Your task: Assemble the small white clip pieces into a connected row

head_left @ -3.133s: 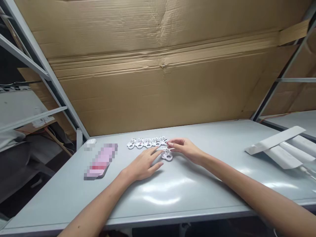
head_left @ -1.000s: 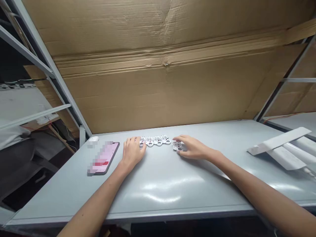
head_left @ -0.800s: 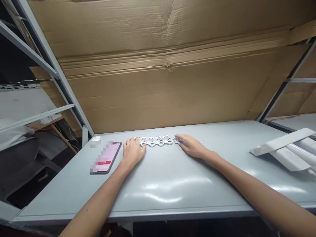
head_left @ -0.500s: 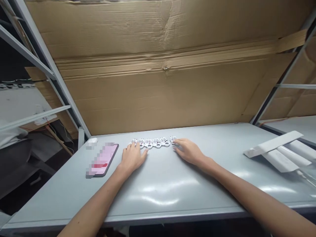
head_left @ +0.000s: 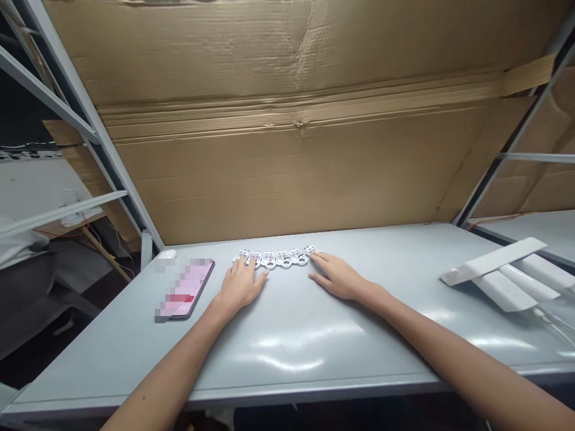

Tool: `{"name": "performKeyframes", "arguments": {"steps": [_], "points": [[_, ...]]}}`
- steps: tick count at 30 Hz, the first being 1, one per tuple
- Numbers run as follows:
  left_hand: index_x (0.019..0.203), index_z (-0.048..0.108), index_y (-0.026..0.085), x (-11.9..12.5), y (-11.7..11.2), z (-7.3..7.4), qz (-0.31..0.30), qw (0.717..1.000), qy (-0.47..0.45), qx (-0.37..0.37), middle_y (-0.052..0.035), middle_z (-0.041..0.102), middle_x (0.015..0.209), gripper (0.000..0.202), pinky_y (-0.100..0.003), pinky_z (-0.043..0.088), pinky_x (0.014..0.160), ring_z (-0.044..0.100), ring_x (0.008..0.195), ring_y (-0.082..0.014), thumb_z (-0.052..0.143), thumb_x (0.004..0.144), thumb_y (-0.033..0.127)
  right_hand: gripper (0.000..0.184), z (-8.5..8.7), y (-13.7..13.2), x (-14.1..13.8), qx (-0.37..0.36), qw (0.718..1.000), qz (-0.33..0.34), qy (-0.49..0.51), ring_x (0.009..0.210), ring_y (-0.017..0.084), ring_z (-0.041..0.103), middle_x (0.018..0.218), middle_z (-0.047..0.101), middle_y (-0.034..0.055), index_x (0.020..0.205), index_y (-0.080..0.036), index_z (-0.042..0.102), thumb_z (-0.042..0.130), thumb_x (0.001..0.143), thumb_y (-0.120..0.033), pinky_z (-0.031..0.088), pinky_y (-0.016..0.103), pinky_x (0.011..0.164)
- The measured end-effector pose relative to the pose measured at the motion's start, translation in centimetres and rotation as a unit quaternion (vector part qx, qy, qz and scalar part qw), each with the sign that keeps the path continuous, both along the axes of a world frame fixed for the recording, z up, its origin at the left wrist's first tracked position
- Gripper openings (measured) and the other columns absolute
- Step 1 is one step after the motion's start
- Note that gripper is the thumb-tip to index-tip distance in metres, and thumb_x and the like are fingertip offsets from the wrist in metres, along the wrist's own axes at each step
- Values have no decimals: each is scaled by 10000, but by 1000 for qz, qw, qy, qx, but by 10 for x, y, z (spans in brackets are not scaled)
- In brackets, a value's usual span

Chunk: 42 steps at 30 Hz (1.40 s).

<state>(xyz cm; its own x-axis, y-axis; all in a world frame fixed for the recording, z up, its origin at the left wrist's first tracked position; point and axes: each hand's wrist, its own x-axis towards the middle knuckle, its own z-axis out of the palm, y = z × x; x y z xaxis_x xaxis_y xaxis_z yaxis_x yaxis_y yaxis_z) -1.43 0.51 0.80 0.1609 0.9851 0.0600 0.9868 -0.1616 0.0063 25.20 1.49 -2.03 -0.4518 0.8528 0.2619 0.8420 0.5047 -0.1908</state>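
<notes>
White perforated plastic pieces lie in a close row near the far edge of the grey table. The left hand and right hand rest open and well apart, one at each end of the row, gripping nothing; light contact leaves the row's alignment undisturbed.

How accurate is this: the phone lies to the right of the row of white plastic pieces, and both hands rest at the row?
Not quite: the head view shows the phone to the left of the row of white plastic pieces, not the right. The left hand and right hand do rest at the row.
</notes>
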Motion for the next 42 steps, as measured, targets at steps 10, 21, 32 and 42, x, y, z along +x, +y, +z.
{"name": "performKeyframes", "arguments": {"steps": [10, 21, 32, 42], "points": [[1476, 333, 93, -4, 6, -11, -31, 999, -16, -8, -173, 303, 1556, 646, -502, 288, 1109, 254, 1428, -397, 314, 980, 507, 558, -1, 2, 0, -3, 998, 50, 45, 1320, 314, 467, 1432, 516, 152, 1428, -159, 452, 420, 957, -456, 391, 475, 1085], [1463, 332, 81, -7, 8, -14, -62, 997, -46, -10, -207, 305, 1545, 643, -502, 288, 1118, 250, 1441, -361, 328, 973, 498, 576, -6, 6, 3, 14, 996, 77, 46, 1339, 307, 449, 1460, 489, 146, 1455, -156, 424, 406, 971, -468, 376, 483, 1107], [1441, 350, 51, -5, 3, -6, -91, 995, -26, -13, -239, 327, 1519, 648, -464, 291, 1121, 286, 1422, -364, 349, 970, 496, 484, 4, -3, -1, 10, 997, 72, 11, 1291, 340, 488, 1373, 557, 177, 1327, -137, 578, 441, 962, -424, 408, 502, 1069], [1379, 433, 111, -3, -2, -6, -135, 990, -28, -1, -196, 432, 1449, 564, -424, 328, 1099, 381, 1367, -324, 359, 972, 494, 364, 15, -9, 2, 8, 999, 49, -3, 1059, 327, 605, 1204, 638, 172, 1169, -174, 649, 460, 945, -391, 484, 475, 906]]}}
